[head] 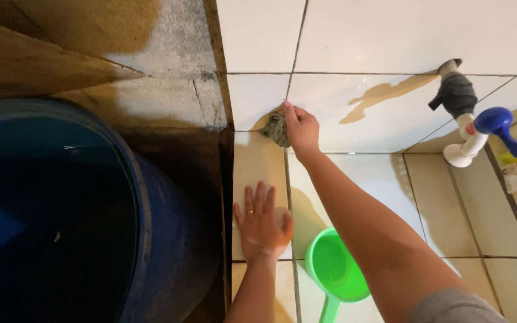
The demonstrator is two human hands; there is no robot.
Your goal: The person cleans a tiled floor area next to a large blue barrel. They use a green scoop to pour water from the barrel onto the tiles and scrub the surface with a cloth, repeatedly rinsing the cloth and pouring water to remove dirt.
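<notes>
A green dipper lies nearest, at the foot of the tiled wall, nothing to be seen in it. Left of it stands a blue drum, its dark inside too dim to tell the contents. The left hand rests flat on a tile, fingers spread wide. Higher up, the right hand presses a grey scrubber against the grout, fingers closed on it. Farther right a white tap with a blue handle juts out; rough concrete sits beyond the drum

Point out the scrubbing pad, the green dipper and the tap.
scrubbing pad [276,128], head view, its grey mesh left of the right hand's fingers.
green dipper [336,267], head view, inside of its bowl.
tap [496,121], head view, its blue handle.
</notes>
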